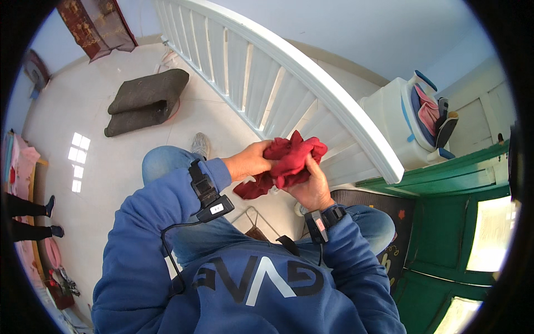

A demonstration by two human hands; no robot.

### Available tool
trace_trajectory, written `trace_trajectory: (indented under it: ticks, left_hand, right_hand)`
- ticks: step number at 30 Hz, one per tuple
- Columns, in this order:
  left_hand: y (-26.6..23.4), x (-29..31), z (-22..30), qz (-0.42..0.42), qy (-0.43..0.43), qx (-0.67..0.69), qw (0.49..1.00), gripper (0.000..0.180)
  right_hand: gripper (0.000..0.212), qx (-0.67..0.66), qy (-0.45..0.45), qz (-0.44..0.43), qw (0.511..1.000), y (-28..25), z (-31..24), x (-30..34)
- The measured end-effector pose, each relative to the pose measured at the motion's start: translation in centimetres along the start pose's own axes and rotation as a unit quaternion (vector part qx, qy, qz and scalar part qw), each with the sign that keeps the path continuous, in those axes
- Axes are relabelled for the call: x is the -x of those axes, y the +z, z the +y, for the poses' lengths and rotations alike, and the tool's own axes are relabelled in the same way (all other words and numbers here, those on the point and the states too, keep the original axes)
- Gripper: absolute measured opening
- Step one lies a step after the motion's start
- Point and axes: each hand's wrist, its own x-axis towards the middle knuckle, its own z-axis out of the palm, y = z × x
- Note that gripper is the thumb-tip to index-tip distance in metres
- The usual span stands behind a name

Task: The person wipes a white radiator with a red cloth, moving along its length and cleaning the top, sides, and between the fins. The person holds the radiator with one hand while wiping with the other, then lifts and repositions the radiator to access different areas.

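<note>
A crumpled dark red cloth (290, 158) is bunched between my two hands in front of my knees. My left hand (249, 160) grips it from the left, its fingertips partly hidden in the folds. My right hand (312, 186) holds the cloth from the right and below, thumb pressed on top. One end of the cloth droops under my left hand. Just beyond it stands a white slatted railing (328, 83), close to the cloth; I cannot tell if they touch.
A folded dark grey mat (147, 102) lies on the tiled floor to the left. Beyond the railing is a white bin-like container (389, 119) with a pink cloth (427, 111) on it. A green door (445, 231) and dark doormat (361, 199) are at right. Another person's legs (30, 220) show far left.
</note>
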Motion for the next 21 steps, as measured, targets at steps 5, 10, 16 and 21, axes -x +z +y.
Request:
trace_trajectory:
  ticks: [5,10,16,21]
  left_hand:
    - [-2.4,-0.3,-3.3,0.054,0.021,0.038,0.998,0.054]
    - [-4.3,-1.7,-6.1,0.151,-0.046,-0.036,0.987,0.043]
    - [-4.7,-3.4,-7.9,0.116,0.030,-0.027,0.992,0.035]
    - [-6.1,-3.5,-5.8,0.089,0.128,-0.377,0.913,0.052]
  right_hand:
    - [0.056,0.295,-0.059,0.122,0.946,-2.9,2.6,-3.6]
    - [0.078,0.308,-0.076,0.157,0.935,-3.0,2.7,-4.9]
    - [0.075,0.196,0.000,-0.036,0.980,-3.0,1.2,-5.7]
    - [0.061,0.245,0.002,0.159,0.957,-5.9,1.8,-7.0]
